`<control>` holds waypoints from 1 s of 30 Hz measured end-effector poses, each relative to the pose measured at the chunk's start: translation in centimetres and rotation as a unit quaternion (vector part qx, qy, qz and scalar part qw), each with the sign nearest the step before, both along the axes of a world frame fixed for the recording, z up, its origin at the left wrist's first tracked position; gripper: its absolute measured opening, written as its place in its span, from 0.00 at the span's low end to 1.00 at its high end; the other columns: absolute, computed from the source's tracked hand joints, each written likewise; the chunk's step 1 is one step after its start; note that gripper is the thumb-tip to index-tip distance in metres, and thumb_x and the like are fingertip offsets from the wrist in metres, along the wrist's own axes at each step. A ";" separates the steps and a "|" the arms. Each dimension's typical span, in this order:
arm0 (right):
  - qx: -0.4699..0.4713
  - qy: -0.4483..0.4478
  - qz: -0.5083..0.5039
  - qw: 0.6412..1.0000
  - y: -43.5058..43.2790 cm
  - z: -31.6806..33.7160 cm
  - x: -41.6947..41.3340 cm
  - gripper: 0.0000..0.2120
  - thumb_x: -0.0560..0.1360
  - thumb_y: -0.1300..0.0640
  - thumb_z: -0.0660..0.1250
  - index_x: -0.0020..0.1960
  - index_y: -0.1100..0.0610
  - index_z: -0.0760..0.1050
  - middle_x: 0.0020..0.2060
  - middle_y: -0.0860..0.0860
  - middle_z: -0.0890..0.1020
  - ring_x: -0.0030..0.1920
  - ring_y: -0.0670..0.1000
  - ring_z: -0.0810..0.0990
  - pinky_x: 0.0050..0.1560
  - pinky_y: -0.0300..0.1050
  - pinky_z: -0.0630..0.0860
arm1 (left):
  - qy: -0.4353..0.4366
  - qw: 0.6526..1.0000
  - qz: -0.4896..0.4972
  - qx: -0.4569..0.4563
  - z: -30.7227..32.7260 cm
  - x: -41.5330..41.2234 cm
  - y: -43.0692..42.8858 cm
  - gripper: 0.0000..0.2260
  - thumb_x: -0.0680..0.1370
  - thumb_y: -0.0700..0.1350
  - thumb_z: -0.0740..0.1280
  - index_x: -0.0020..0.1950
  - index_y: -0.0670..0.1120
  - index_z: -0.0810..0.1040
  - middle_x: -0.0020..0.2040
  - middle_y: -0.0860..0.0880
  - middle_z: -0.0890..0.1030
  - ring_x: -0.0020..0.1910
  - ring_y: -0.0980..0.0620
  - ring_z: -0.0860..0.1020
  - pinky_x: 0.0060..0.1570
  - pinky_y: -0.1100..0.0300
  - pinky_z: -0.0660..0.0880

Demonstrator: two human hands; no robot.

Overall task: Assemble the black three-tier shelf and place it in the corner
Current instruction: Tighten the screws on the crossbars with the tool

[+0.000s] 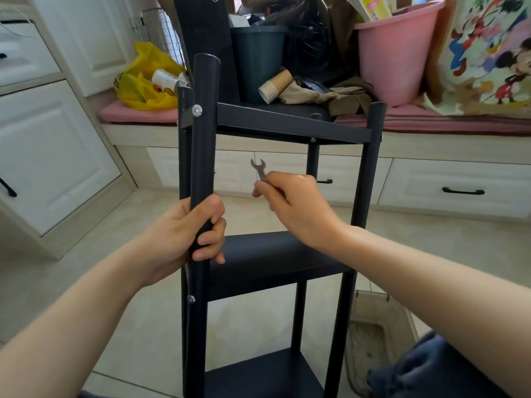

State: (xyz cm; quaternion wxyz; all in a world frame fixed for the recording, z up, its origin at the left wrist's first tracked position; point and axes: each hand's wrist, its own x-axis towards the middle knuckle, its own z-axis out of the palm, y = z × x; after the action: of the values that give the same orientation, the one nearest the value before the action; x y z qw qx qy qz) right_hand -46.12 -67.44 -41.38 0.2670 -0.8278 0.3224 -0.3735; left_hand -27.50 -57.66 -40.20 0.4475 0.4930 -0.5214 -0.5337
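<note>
Light: bright, soft, even | Shadows: faint, diffuse | Highlights: white cabinets [57,145] near washed out (upper left most) | Darks: black shelf [275,254] holds little detail | Blur: right hand [296,205] and wrench [260,169] smeared | Edges: wide-angle bowing of cabinet lines

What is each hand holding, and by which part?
The left hand grips the shelf by its near left post, between the top and middle tiers. The right hand pinches a small wrench by its handle, open end up.
</note>
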 end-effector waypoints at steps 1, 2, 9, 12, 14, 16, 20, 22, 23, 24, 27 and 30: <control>0.014 0.005 -0.007 1.000 -0.1 -0.2 -0.9 0.13 0.83 0.53 0.60 0.50 0.58 0.82 0.28 0.44 0.75 0.27 0.49 0.72 0.32 0.46 0.72 | -0.008 1.000 0.004 0.000 0.1 -0.1 0.0 0.18 0.73 0.60 0.68 0.34 0.49 0.69 0.27 0.50 0.63 0.22 0.54 0.63 0.35 0.57 0.77; 0.029 0.009 -0.014 0.999 -0.3 -0.4 -1.8 0.13 0.83 0.53 0.60 0.50 0.58 0.82 0.28 0.49 0.76 0.28 0.53 0.72 0.33 0.50 0.72 | -0.016 1.000 0.007 -0.001 0.2 -0.2 0.0 0.18 0.75 0.58 0.67 0.34 0.47 0.68 0.27 0.50 0.62 0.22 0.53 0.63 0.35 0.57 0.78; 0.081 0.014 -0.129 0.988 -2.6 -1.2 -7.4 0.14 0.83 0.58 0.58 0.46 0.57 0.82 0.32 0.57 0.78 0.29 0.54 0.71 0.29 0.39 0.68 | -0.067 0.995 0.068 -0.022 0.5 -1.2 -0.1 0.18 0.77 0.49 0.69 0.29 0.49 0.69 0.26 0.48 0.62 0.21 0.51 0.62 0.34 0.56 0.78; 0.076 0.008 -0.170 0.982 -3.4 -1.4 -9.3 0.14 0.83 0.60 0.59 0.46 0.60 0.82 0.30 0.50 0.77 0.29 0.48 0.72 0.29 0.37 0.67 | -0.074 0.991 0.113 -0.021 0.2 -1.3 -0.6 0.21 0.80 0.43 0.68 0.28 0.50 0.69 0.25 0.48 0.62 0.20 0.51 0.62 0.32 0.57 0.78; 0.047 0.004 -0.194 0.980 -3.5 -1.3 -10.3 0.13 0.82 0.59 0.61 0.44 0.59 0.82 0.31 0.47 0.77 0.29 0.43 0.73 0.30 0.33 0.66 | -0.073 0.988 0.130 -0.023 0.1 -1.3 -0.9 0.23 0.80 0.42 0.68 0.26 0.51 0.69 0.24 0.48 0.62 0.20 0.51 0.62 0.31 0.58 0.78; 0.018 0.007 -0.224 0.974 -3.5 -1.3 -11.0 0.13 0.81 0.59 0.62 0.42 0.55 0.82 0.36 0.46 0.77 0.36 0.43 0.75 0.36 0.30 0.65 | -0.069 0.988 0.138 -0.025 0.1 -1.3 -1.2 0.23 0.81 0.40 0.68 0.26 0.51 0.69 0.24 0.49 0.62 0.19 0.51 0.61 0.30 0.57 0.77; 0.075 0.010 -0.246 0.966 -3.4 -1.6 -12.1 0.12 0.79 0.56 0.64 0.41 0.52 0.84 0.42 0.48 0.71 0.46 0.44 0.70 0.43 0.30 0.63 | -0.064 0.989 0.135 -0.020 0.0 -0.9 -1.5 0.23 0.80 0.40 0.68 0.26 0.51 0.69 0.23 0.49 0.62 0.19 0.52 0.61 0.30 0.57 0.77; 0.129 0.028 -0.223 0.966 -3.4 -1.9 -12.4 0.11 0.79 0.55 0.65 0.43 0.53 0.85 0.48 0.50 0.72 0.53 0.47 0.69 0.50 0.37 0.64 | -0.067 0.989 0.130 -0.019 0.0 -0.7 -1.6 0.22 0.80 0.40 0.68 0.27 0.51 0.69 0.23 0.49 0.62 0.19 0.52 0.61 0.30 0.57 0.77; 0.143 0.039 -0.215 0.965 -3.4 -1.9 -12.4 0.11 0.79 0.55 0.64 0.44 0.53 0.85 0.51 0.51 0.73 0.56 0.48 0.68 0.53 0.40 0.64 | -0.069 0.989 0.127 -0.019 0.0 -0.7 -1.6 0.21 0.80 0.40 0.68 0.28 0.50 0.68 0.24 0.49 0.62 0.19 0.52 0.62 0.30 0.57 0.77; 0.147 0.045 -0.209 0.966 -3.4 -1.9 -12.3 0.12 0.79 0.55 0.64 0.44 0.53 0.85 0.51 0.50 0.75 0.57 0.48 0.69 0.53 0.41 0.64 | -0.072 0.990 0.122 -0.021 0.0 -0.6 -1.6 0.21 0.79 0.40 0.69 0.28 0.49 0.68 0.24 0.49 0.62 0.19 0.51 0.62 0.31 0.57 0.77; 0.165 0.029 -0.197 0.966 -3.6 -1.9 -11.7 0.12 0.79 0.55 0.64 0.45 0.53 0.85 0.47 0.46 0.80 0.56 0.49 0.74 0.48 0.38 0.68 | -0.082 0.992 0.094 -0.031 0.1 -0.8 -1.4 0.17 0.73 0.44 0.73 0.30 0.48 0.68 0.24 0.49 0.62 0.20 0.51 0.63 0.33 0.57 0.78; 0.219 -0.007 -0.192 0.957 -4.2 -2.1 -10.8 0.12 0.80 0.54 0.63 0.46 0.52 0.85 0.54 0.49 0.82 0.60 0.50 0.75 0.56 0.44 0.67 | -0.096 0.993 0.063 -0.039 0.4 -1.0 -1.0 0.17 0.69 0.47 0.76 0.30 0.48 0.69 0.23 0.48 0.63 0.19 0.50 0.64 0.35 0.55 0.80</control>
State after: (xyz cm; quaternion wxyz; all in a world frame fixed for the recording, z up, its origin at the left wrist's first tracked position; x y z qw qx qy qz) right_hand -56.93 -71.65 -43.46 0.3669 -0.6692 0.5472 -0.3436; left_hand -28.46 -58.66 -39.83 0.4469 0.5560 -0.5506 -0.4337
